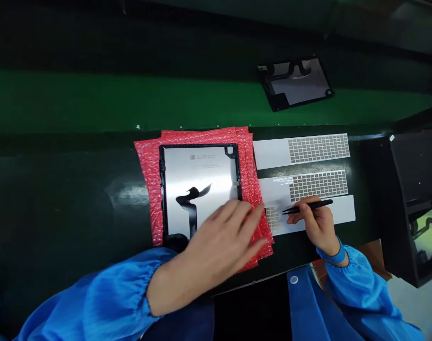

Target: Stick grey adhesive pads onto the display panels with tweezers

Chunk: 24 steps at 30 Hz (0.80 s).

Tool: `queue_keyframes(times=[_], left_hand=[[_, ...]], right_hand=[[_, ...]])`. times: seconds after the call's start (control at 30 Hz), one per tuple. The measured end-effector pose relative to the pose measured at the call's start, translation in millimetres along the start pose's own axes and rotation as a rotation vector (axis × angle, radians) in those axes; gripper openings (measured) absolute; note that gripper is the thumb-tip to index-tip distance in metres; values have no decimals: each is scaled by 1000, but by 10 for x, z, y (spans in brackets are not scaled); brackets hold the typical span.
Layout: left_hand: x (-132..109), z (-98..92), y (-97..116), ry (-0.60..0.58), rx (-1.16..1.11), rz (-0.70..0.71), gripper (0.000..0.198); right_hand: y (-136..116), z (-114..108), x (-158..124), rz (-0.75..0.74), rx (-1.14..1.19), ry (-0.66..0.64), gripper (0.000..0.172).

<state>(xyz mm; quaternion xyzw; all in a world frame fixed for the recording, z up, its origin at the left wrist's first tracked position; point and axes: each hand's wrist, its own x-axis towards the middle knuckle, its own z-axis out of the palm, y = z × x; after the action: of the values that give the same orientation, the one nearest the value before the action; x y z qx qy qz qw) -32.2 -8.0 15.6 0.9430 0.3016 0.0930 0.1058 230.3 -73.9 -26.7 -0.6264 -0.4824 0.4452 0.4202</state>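
My right hand (317, 220) grips a pair of black tweezers (318, 204), their tips pointing left over a white sticker sheet (344, 209). Small grey rectangles cover that sheet's left end. My left hand (226, 232) reaches across the lower right of a display panel (201, 177), with its fingers apart and slightly blurred. It hides the panel's lower right corner. The panel has a silvery back, a black frame and a dark flex cable (192, 210). Under the panel lie several sheets of red bubble wrap (150, 177).
Two more sticker sheets (272, 154) lie above, their grids at the right end. A second panel (301, 83) rests on the green strip (201, 104) at the back. At the right stands a black bin (396, 199) with another panel (430, 234) in it.
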Motion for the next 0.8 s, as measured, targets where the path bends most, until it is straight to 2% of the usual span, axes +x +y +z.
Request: queue_keyframes(times=[0.1, 0.23, 0.33, 0.6, 0.8], left_hand=[[-8, 157, 220, -112, -65, 156, 63], [-34, 362, 275, -241, -34, 165, 65], [-43, 408, 237, -252, -30, 162, 62], [-35, 370, 235, -242, -47, 167, 61], [-13, 372, 226, -251, -43, 169, 62]], right_hand=[[99, 36, -33, -11, -101, -21, 24], [123, 75, -1, -22, -169, -26, 28], [115, 81, 13, -21, -178, -35, 29], [113, 81, 12, 3, -176, -38, 28], [93, 91, 41, 71, -123, -23, 32]])
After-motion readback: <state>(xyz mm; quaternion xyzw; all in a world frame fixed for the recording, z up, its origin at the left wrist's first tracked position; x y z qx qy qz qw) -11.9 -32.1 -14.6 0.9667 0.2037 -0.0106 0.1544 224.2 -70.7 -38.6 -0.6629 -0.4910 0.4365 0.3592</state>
